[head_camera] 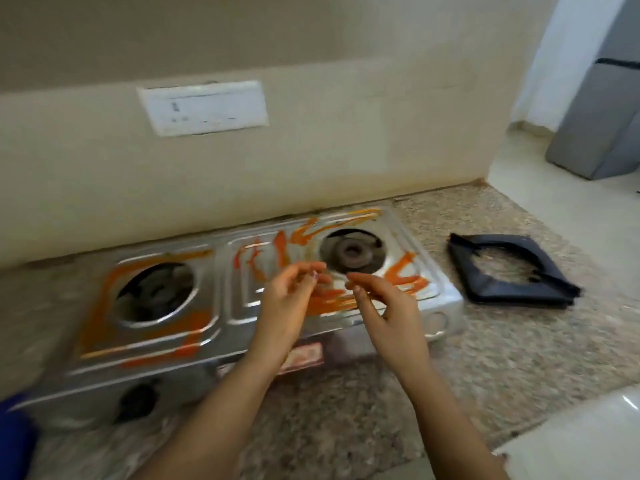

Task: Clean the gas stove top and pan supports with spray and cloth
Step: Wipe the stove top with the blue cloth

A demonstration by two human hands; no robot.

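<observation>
Early stage: pan supports (547, 289) are lying stacked on the tabletop (502, 358) beside the stove top (221, 282), orange smears (405, 275) unwiped; left hand (287, 299) and right hand (388, 306) are hovering above, grips released.

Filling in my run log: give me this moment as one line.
stove: orange smears | pan supports: on counter, right of stove | left hand: empty, over stove | right hand: empty, over stove | spray, cloth: unseen

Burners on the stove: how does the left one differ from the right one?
The right burner shows a round ring head; the left burner shows only dark blurred parts. Orange smears form a band round the left burner, zigzag streaks beside the right burner. Both are bare: the pan supports lie aside.
</observation>
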